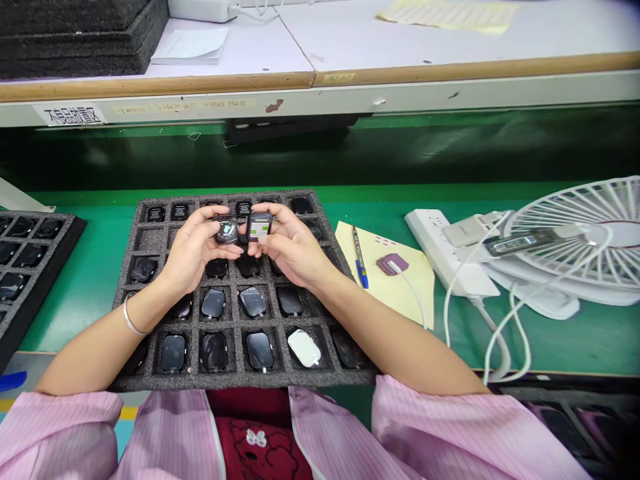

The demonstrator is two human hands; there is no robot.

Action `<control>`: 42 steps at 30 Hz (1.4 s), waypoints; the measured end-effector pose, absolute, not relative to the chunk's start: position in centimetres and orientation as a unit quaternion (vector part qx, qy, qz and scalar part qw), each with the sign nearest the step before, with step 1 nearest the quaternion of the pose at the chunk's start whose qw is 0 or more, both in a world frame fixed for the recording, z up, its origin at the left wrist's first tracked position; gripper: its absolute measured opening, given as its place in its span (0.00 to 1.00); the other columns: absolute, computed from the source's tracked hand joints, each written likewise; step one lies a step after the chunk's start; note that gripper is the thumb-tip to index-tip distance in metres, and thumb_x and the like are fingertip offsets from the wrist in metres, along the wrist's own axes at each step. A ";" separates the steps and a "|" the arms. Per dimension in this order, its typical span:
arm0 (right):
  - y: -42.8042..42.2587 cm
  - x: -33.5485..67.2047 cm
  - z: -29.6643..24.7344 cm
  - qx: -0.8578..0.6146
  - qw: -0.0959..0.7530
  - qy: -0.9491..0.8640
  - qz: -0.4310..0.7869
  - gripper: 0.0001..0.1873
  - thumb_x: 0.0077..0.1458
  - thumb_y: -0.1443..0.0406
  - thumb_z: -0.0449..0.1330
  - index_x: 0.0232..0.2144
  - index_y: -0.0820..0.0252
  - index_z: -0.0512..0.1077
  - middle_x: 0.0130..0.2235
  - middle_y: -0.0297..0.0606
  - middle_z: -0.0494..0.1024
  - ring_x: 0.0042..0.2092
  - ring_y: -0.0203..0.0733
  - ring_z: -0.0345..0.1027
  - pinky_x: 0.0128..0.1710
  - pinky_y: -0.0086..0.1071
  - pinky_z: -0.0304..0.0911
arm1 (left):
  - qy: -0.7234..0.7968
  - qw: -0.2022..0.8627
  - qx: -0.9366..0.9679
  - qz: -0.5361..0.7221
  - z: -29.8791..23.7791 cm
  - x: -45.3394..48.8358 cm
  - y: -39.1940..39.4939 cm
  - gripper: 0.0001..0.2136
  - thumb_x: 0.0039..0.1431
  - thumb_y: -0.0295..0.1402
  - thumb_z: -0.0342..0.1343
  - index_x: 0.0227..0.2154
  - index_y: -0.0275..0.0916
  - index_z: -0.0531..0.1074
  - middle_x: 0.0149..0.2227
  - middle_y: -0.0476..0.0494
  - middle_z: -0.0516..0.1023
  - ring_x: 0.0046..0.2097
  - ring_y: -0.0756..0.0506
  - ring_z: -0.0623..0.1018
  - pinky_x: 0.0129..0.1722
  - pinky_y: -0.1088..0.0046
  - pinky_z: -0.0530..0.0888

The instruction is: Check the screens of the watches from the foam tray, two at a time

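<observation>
Above a dark grey foam tray (195, 382), my left hand (197, 250) pinches a smartwatch body (227, 230) whose round dial face is lit. My right hand (293, 247) grips a second smartwatch body (259, 225) with a lit screen of white and green areas. The two held watches are side by side, close together. Square compartments of the tray hold more watch bodies, mostly dark-screened, such as a dark watch (213, 303) and a white-faced watch (305, 348) in the nearest row. My hands and forearms hide part of the tray.
Right of the tray, yellow paper (415, 280) carries a pen (359, 257) and a purple charger block (393, 265). Beyond are a white power strip (445, 250), cables and a white fan (590, 227). Another watch tray (65, 240) stands left. A shelf (350, 47) spans the back.
</observation>
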State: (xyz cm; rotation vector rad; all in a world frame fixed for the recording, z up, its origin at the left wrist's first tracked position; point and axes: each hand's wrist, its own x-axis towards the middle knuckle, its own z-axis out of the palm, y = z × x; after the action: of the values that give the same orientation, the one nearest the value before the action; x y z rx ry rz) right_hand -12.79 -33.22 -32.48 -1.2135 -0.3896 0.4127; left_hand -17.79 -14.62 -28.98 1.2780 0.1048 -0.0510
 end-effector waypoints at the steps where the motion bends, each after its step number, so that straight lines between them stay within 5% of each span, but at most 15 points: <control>1: -33.2 -12.8 -32.5 -0.564 0.783 -0.179 0.189 0.29 0.49 0.65 0.68 0.53 0.52 0.65 0.43 0.33 0.83 0.32 0.37 0.74 0.35 0.35 0.70 | 0.048 0.797 0.602 -0.023 -29.0 -17.8 -14.6 0.21 0.52 0.37 0.61 0.49 0.39 0.68 0.35 0.50 0.84 0.28 0.47 0.85 0.34 0.69 0.84; 27: -33.3 -12.7 -32.6 -0.564 0.781 -0.190 0.189 0.27 0.51 0.64 0.68 0.53 0.53 0.66 0.42 0.33 0.82 0.31 0.36 0.75 0.35 0.34 0.71 | 0.032 0.769 0.639 -0.003 -29.5 -17.7 -14.5 0.20 0.49 0.30 0.65 0.46 0.39 0.68 0.37 0.51 0.82 0.26 0.49 0.84 0.31 0.73 0.84; 37: -32.9 -12.8 -32.6 -0.546 0.794 -0.192 0.185 0.30 0.46 0.69 0.69 0.51 0.54 0.66 0.39 0.29 0.80 0.31 0.33 0.76 0.33 0.30 0.71 | 0.026 0.781 0.624 0.004 -29.6 -17.7 -14.7 0.24 0.41 0.26 0.66 0.45 0.39 0.70 0.40 0.53 0.81 0.28 0.50 0.85 0.32 0.74 0.85; 42: -32.8 -12.7 -32.5 -0.542 0.799 -0.177 0.193 0.23 0.52 0.61 0.71 0.48 0.54 0.68 0.33 0.25 0.77 0.27 0.32 0.73 0.29 0.30 0.68 | 0.040 0.788 0.614 -0.019 -29.4 -17.7 -14.8 0.19 0.50 0.35 0.67 0.45 0.38 0.72 0.33 0.53 0.81 0.27 0.48 0.85 0.31 0.72 0.85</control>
State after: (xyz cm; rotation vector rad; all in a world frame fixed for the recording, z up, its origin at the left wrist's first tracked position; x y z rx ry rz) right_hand -12.73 -32.80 -32.48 -1.1621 -0.3797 0.4136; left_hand -17.72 -14.79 -29.40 1.3224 0.0864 -0.0406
